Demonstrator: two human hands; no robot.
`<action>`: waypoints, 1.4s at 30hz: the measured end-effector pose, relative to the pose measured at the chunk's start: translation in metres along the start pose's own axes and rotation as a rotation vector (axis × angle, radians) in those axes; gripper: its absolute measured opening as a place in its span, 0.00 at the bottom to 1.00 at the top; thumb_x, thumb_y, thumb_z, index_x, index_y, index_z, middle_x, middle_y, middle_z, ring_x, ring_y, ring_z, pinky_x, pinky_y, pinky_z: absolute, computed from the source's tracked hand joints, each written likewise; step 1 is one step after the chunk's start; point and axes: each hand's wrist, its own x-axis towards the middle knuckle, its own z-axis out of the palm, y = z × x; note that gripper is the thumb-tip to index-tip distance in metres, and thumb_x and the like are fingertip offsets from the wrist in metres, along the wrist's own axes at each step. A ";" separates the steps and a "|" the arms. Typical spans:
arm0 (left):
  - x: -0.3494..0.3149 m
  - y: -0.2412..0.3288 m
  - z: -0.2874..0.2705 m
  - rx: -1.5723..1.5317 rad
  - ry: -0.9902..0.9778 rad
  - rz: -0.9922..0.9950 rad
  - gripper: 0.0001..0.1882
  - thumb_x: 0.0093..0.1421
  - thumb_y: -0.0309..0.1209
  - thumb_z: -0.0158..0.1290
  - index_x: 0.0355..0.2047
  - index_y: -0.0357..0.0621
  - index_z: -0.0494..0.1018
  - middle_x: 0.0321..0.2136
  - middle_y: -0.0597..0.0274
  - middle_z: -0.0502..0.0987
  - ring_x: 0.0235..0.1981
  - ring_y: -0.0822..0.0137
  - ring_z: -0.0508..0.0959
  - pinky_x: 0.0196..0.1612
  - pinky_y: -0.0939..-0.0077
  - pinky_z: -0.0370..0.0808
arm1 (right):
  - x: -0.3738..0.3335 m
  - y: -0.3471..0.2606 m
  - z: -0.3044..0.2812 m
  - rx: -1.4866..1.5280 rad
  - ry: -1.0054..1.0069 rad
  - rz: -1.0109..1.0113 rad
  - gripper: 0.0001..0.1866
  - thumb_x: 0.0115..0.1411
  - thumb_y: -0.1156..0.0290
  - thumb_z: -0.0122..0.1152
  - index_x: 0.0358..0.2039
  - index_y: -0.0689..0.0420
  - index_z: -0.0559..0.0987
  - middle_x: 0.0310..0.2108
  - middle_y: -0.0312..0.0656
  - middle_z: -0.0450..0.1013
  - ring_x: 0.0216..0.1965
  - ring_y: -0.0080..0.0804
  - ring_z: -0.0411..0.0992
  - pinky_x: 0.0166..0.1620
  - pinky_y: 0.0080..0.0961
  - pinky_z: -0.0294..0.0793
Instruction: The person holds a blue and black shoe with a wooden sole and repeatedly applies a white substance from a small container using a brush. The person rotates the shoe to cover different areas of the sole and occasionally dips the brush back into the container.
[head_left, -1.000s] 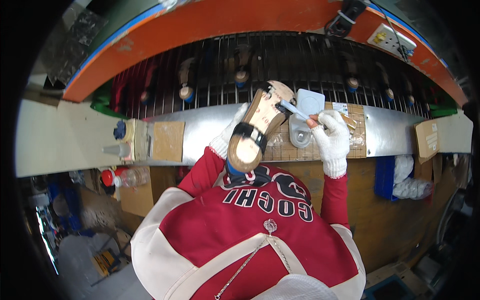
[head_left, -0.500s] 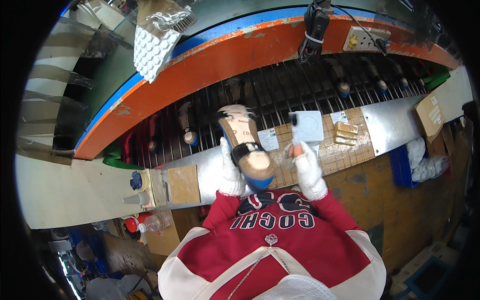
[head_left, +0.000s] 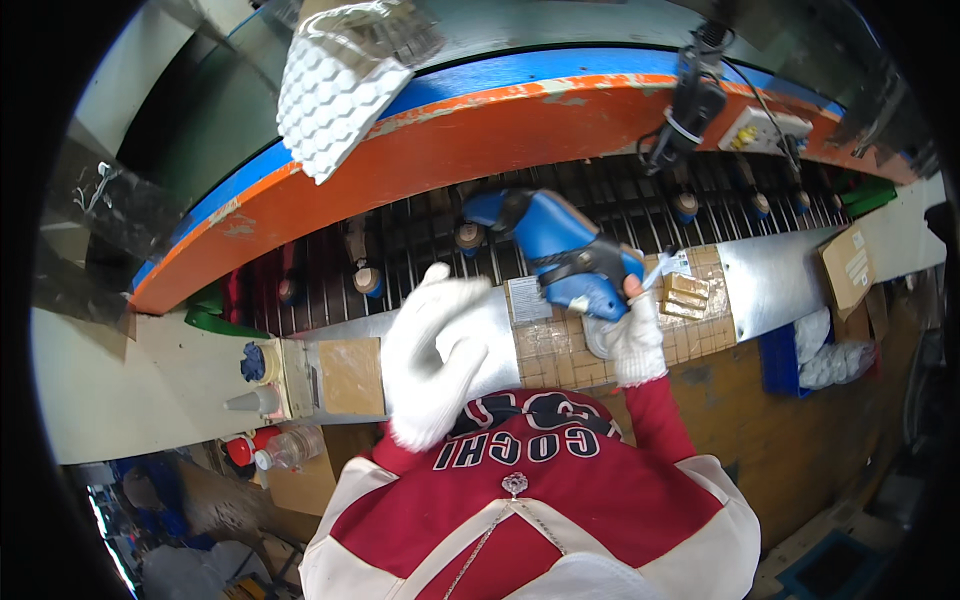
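My right hand [head_left: 637, 340], in a white glove with bare fingertips, grips the toe end of a blue shoe last [head_left: 555, 240]. Black straps [head_left: 580, 262] cross the last, whose heel end points to the far left over the rack. A thin white handle [head_left: 657, 270], seemingly the brush's, sticks out beside the fingers of that hand. My gloved left hand [head_left: 432, 355] is raised to the left of the last, apart from it, thumb and fingers spread with nothing between them. Partly covered by the last and my right hand is a white container [head_left: 598, 338].
Several lasts, one of them [head_left: 368, 280] left of the middle, stand on the dark slatted rack [head_left: 420, 270] under an orange edge [head_left: 520, 125]. Yellowish blocks [head_left: 686, 296] sit on the taped board [head_left: 555, 360]. A carton [head_left: 846, 270] and blue bin [head_left: 785, 355] are at right.
The last has passed from my left hand to my right and turned from its pale sole to its blue, strapped side. My left hand has let go and opened.
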 end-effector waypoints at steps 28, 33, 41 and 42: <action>0.068 0.045 0.028 -0.884 0.258 0.452 0.14 0.56 0.33 0.63 0.43 0.63 0.78 0.35 0.65 0.78 0.36 0.52 0.78 0.49 0.33 0.62 | 0.261 -0.024 -0.092 -1.799 0.192 0.089 0.26 0.53 0.57 0.66 0.48 0.57 0.73 0.33 0.50 0.76 0.27 0.43 0.78 0.35 0.36 0.78; 0.062 0.022 0.015 -0.764 0.129 0.381 0.11 0.58 0.35 0.61 0.42 0.60 0.78 0.33 0.65 0.77 0.34 0.53 0.77 0.48 0.36 0.61 | 0.227 -0.040 -0.094 -1.269 0.230 -0.157 0.17 0.57 0.65 0.62 0.45 0.57 0.74 0.24 0.37 0.73 0.17 0.24 0.70 0.21 0.28 0.73; 0.069 0.022 0.036 -0.811 -0.003 0.334 0.09 0.60 0.39 0.58 0.40 0.56 0.77 0.30 0.66 0.77 0.31 0.55 0.76 0.46 0.41 0.60 | 0.179 -0.079 -0.108 -1.132 0.431 -0.287 0.15 0.66 0.59 0.50 0.44 0.56 0.76 0.26 0.39 0.72 0.22 0.27 0.71 0.23 0.28 0.71; 0.071 0.024 0.042 -0.837 -0.021 0.333 0.09 0.61 0.40 0.58 0.39 0.55 0.77 0.30 0.66 0.77 0.30 0.55 0.76 0.46 0.41 0.60 | 0.181 -0.086 -0.112 -1.181 0.446 -0.303 0.15 0.66 0.59 0.50 0.43 0.56 0.76 0.25 0.38 0.72 0.22 0.28 0.70 0.24 0.28 0.71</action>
